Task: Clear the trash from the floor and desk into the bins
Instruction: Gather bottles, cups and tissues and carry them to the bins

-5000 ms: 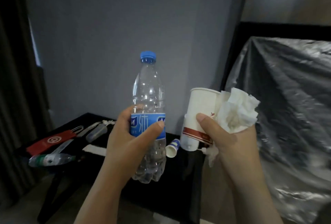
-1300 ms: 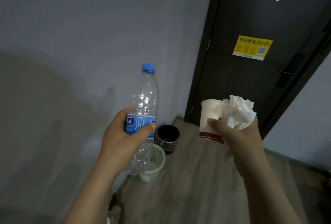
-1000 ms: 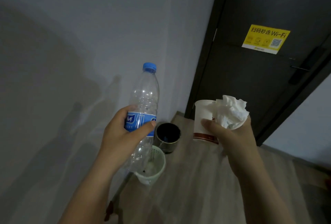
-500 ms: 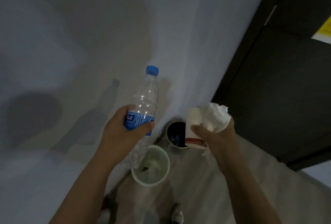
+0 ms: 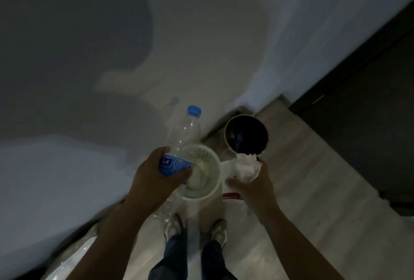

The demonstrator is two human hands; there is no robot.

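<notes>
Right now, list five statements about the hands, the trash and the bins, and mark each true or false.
1. The left hand grips a plastic bottle. True.
2. The right hand holds nothing. False: it holds a paper cup and a crumpled tissue.
3. Two bins stand on the floor, a white bin and a dark bin. True.
4. The plastic bottle lies inside the white bin. False: it is in the left hand, held above that bin.
5. The plastic bottle has no cap. False: its blue cap is on.
</notes>
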